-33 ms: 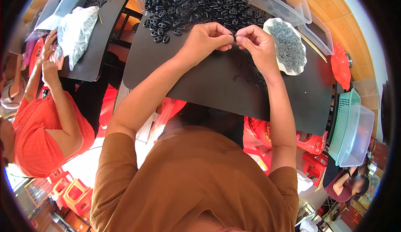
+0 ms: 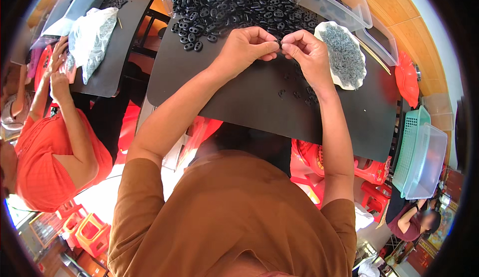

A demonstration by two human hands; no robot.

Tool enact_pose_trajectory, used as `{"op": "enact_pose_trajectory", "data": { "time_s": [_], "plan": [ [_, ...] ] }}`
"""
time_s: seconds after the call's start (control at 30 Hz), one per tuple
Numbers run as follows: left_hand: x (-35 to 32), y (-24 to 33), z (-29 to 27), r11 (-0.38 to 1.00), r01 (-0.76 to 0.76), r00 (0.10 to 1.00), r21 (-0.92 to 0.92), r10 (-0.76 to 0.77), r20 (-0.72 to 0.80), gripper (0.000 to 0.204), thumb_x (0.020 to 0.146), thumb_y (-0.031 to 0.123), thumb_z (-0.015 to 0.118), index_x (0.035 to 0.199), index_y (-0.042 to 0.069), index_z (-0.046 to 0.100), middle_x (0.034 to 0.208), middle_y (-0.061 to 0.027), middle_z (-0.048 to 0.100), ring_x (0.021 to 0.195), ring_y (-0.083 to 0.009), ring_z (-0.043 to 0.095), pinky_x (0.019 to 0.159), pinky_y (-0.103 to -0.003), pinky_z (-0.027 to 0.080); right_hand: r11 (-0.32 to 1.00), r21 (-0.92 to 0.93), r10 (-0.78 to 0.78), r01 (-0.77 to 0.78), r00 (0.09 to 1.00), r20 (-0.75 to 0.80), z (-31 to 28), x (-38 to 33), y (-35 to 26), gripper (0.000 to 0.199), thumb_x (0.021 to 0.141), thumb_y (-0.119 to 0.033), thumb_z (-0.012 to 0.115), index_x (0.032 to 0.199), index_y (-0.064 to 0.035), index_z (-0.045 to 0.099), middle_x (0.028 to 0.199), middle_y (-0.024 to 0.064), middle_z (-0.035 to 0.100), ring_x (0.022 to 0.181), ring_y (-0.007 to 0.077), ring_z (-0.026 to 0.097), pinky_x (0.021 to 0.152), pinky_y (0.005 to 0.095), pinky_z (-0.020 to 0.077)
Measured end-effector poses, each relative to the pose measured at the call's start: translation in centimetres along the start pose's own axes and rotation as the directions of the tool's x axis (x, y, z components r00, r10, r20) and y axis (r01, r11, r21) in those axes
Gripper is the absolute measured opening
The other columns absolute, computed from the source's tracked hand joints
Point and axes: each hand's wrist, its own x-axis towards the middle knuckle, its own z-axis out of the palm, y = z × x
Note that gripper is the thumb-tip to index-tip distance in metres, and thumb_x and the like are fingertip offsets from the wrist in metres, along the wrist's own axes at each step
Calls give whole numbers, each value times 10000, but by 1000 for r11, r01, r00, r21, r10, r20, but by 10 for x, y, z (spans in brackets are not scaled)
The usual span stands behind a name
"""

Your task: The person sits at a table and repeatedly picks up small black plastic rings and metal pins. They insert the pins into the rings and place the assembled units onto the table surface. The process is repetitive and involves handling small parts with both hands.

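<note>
Over the dark table, my left hand [image 2: 252, 45] and my right hand [image 2: 307, 52] meet fingertip to fingertip. Each is closed in a pinch. A small dark piece [image 2: 280, 43] shows between them, mostly hidden by the fingers, so its exact kind cannot be made out. Just beyond the hands lies a big heap of black oval plastic parts with holes [image 2: 234, 7]. Beside my right hand is a white scalloped dish [image 2: 322, 27] filled with small clear-grey pieces [image 2: 342, 55]. A few small black bits [image 2: 310, 96] are scattered near my right wrist.
Clear plastic bins [image 2: 361, 17] stand at the back right, next to thin sticks [image 2: 374, 56]. A red dish [image 2: 407, 80] and a green basket [image 2: 411, 147] are at the right. On the left, a person in red [image 2: 65, 157] works at another table with a plastic bag [image 2: 95, 37].
</note>
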Motion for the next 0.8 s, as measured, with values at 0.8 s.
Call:
{"op": "enact_pose_trajectory", "data": {
  "time_s": [0.8],
  "plan": [
    [1, -1, 1, 998, -21, 1000, 60, 22, -22, 122, 898, 93, 685, 953, -15, 674, 887, -68, 696, 778, -110, 676, 715, -217, 559, 918, -350, -218, 185, 974, -59, 3, -1, -4, 72, 831, 31, 680, 887, -11, 660, 858, 23, 674, 773, 92, 644, 671, 226, 524]
  ]
}}
